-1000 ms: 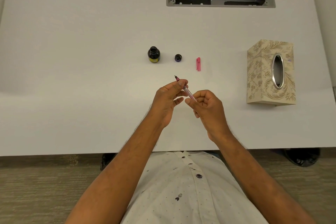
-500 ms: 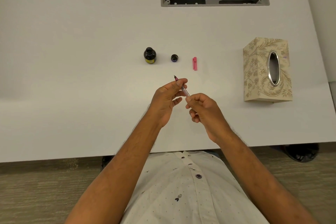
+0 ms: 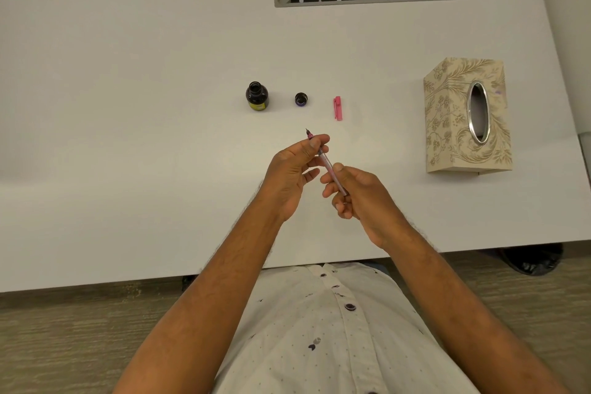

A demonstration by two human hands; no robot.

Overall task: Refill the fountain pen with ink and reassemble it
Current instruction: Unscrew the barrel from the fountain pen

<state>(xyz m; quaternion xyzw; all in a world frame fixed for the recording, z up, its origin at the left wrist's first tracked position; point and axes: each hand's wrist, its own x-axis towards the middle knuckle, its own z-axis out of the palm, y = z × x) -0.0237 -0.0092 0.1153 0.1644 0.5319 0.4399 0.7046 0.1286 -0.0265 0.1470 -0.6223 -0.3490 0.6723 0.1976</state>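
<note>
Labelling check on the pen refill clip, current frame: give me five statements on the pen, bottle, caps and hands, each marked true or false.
1. Both hands hold the pen. True: left hand near the nib, right hand on the barrel.
2. The ink bottle is capped. False: its mouth is open; the bottle cap sits on the table to its right.
3. The pink pen cap is on the pen. False: it lies on the table.
4. The nib points away from the person. True.
5. The tissue box is left of the bottle. False: it stands far to the right.
</note>
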